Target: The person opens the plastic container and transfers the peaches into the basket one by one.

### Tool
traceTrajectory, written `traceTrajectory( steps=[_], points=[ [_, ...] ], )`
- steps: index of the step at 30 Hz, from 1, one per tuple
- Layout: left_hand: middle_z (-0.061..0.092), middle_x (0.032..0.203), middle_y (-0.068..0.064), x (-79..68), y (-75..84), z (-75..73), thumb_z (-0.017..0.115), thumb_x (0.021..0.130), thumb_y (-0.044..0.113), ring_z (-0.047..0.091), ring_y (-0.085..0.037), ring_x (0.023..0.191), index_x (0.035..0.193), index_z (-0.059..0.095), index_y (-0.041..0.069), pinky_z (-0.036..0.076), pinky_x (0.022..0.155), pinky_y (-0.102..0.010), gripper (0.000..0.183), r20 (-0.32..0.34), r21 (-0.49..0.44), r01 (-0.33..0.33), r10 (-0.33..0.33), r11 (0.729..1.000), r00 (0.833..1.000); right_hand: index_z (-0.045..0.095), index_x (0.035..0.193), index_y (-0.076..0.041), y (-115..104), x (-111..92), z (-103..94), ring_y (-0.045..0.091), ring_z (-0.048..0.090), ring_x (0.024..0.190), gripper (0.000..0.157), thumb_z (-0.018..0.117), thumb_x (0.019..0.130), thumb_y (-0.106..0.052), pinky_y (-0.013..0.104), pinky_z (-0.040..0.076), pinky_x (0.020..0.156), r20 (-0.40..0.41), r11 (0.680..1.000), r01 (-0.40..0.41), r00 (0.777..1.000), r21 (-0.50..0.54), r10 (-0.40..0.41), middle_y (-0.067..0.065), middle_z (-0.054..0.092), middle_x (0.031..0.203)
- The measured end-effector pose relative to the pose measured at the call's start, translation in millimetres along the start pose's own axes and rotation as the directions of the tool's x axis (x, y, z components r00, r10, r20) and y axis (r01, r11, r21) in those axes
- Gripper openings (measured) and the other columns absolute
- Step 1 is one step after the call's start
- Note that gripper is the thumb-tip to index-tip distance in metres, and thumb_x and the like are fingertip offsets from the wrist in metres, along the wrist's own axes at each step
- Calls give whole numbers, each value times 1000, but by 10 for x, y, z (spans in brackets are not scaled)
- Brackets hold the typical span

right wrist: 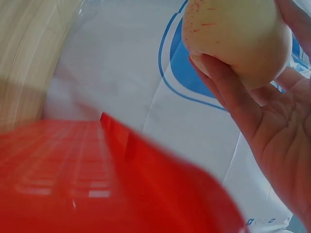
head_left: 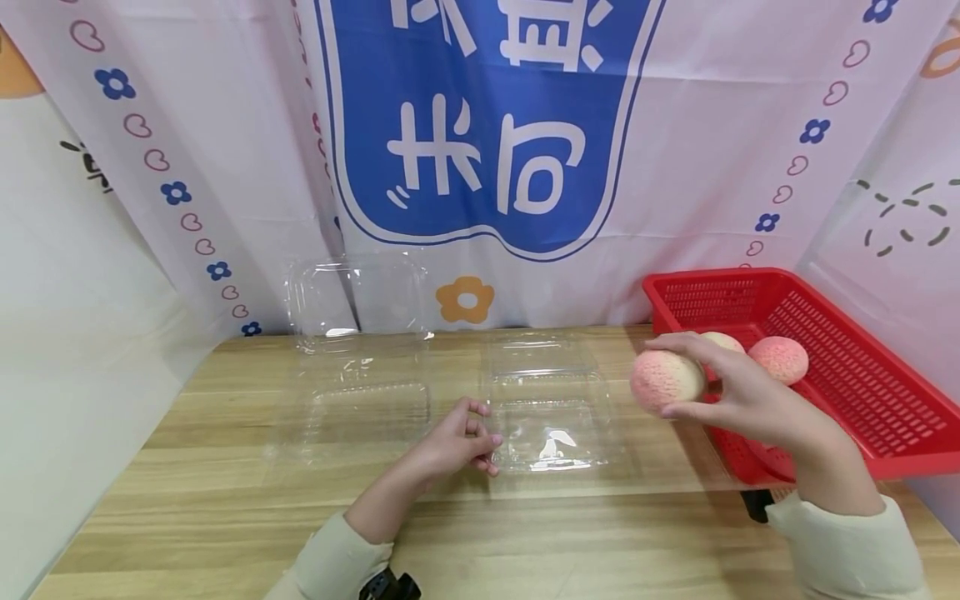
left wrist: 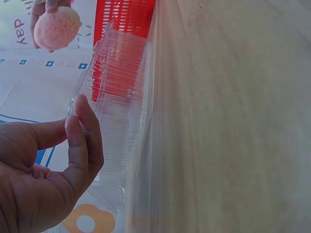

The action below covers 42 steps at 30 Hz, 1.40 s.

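Observation:
My right hand (head_left: 738, 392) grips a pink and pale-yellow peach (head_left: 663, 382) above the table, just left of the red basket (head_left: 832, 333). In the right wrist view the peach (right wrist: 238, 39) shows its pale side, with fingers and thumb around it. My left hand (head_left: 457, 442) pinches the near left rim of a clear plastic clamshell box (head_left: 551, 425), which lies with its lid folded back. In the left wrist view the thumb and fingertips (left wrist: 80, 109) meet right at the rim of the clear box (left wrist: 121, 97).
A second clear clamshell box (head_left: 367, 417) sits left of the first, its lid (head_left: 356, 300) raised against the curtain (head_left: 697, 150). More peaches lie in the basket, including one pink peach (head_left: 780, 360). Beneath everything is a wooden table (head_left: 225, 500).

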<state>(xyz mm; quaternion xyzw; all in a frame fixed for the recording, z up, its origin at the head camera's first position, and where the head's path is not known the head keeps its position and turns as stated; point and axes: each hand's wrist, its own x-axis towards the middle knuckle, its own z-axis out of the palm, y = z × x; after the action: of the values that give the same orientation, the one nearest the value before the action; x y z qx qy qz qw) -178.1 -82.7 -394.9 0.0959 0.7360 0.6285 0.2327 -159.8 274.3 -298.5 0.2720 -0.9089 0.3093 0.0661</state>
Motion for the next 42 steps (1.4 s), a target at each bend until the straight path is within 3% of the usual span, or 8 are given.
traceTrajectory(
  steps=[5, 13, 18, 23, 32, 42],
  points=[
    [56, 80, -7, 2, -4, -1, 56, 97, -2, 66, -12, 61, 132, 31, -7, 60, 66, -26, 43, 2, -3, -1, 1, 1000, 1000, 51, 140, -21, 81, -99, -75, -1, 45, 110, 73, 86, 76, -17, 19, 58, 73, -4, 996, -70, 998, 63, 70, 7, 49, 138],
    [56, 80, -7, 4, -6, -4, 56, 98, -1, 66, -12, 61, 132, 32, -7, 61, 67, -27, 43, 3, 1, 2, -2, 1000, 1000, 55, 137, -14, 252, -203, -192, 1, 54, 101, 74, 87, 71, -3, 18, 59, 70, -92, 998, -29, 995, 62, 34, -16, 53, 127],
    [55, 79, -6, -1, 2, -6, 57, 98, 0, 66, -12, 61, 133, 31, -6, 61, 67, -27, 44, 4, 5, 5, -5, 1000, 1000, 56, 135, -11, 349, -246, -245, 3, 56, 98, 73, 87, 70, 2, 22, 61, 64, -128, 993, -79, 988, 92, 90, -14, 55, 126],
    [56, 79, -6, 3, 11, -7, 57, 98, 1, 66, -12, 61, 134, 31, -6, 61, 67, -28, 45, 3, 8, 7, -7, 1000, 1000, 54, 138, -13, 480, -318, -289, 1, 57, 95, 73, 86, 73, -1, 19, 59, 65, -149, 980, -173, 971, 94, 186, -16, 53, 126],
    [55, 79, -5, 3, 12, -10, 57, 98, 0, 66, -12, 62, 134, 31, -6, 61, 68, -28, 45, 7, 8, 8, -8, 1000, 1000, 52, 140, -11, 762, -436, -374, 0, 54, 87, 71, 84, 77, -3, 14, 55, 62, -210, 968, -243, 945, 58, 250, -23, 49, 120],
    [55, 80, -6, -4, 13, -15, 57, 98, 1, 66, -12, 63, 135, 30, -6, 61, 69, -28, 46, 15, 1, 14, -14, 1000, 1000, 47, 146, -16, 1040, -601, -462, -17, 44, 94, 72, 81, 83, -13, 0, 47, 66, -260, 945, -326, 911, 17, 319, -35, 40, 122]
  ],
)
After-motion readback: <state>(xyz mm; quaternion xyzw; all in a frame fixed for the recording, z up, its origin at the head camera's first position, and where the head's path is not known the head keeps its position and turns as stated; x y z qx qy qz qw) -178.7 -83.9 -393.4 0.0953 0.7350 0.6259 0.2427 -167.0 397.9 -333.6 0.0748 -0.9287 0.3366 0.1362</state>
